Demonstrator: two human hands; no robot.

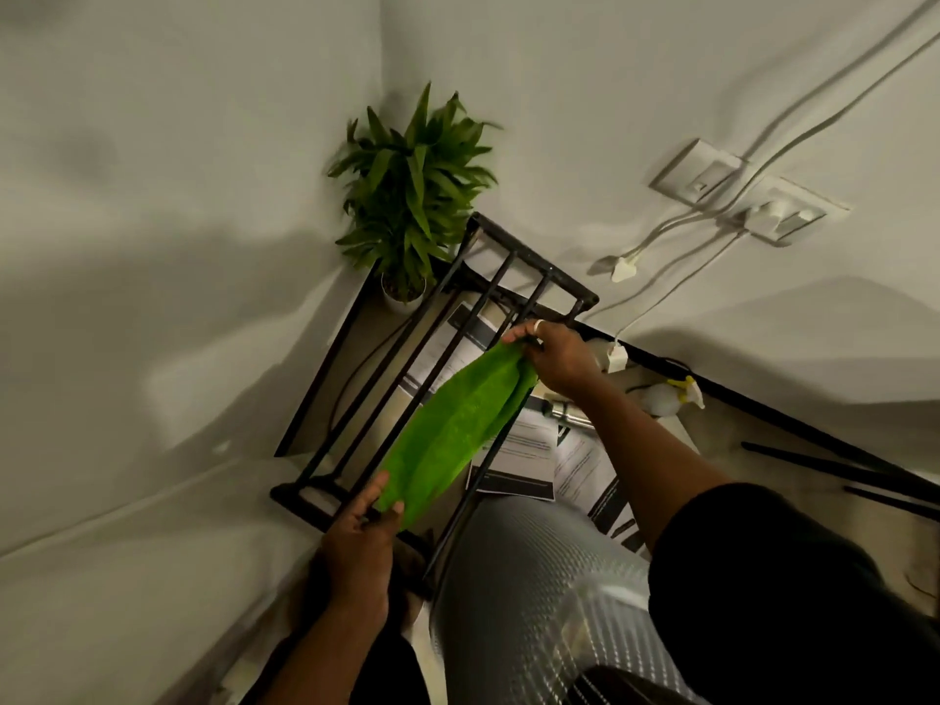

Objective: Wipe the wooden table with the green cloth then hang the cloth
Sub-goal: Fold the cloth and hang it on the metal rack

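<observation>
The green cloth (452, 424) is stretched lengthwise over the bars of a black metal rack (432, 323) that stands above the table. My left hand (363, 541) pinches the cloth's near end at the rack's near crossbar. My right hand (554, 356), with a ring on one finger, grips the far end close to the rack's far corner. The wooden table (737, 450) shows below the rack and to the right, partly hidden by my arms and the rack.
A potted green plant (412, 195) stands in the wall corner behind the rack. Printed papers (539, 460) lie under the rack. A white spray bottle (671, 394) sits on the table at right. Wall sockets (747, 195) and white cables hang on the right wall.
</observation>
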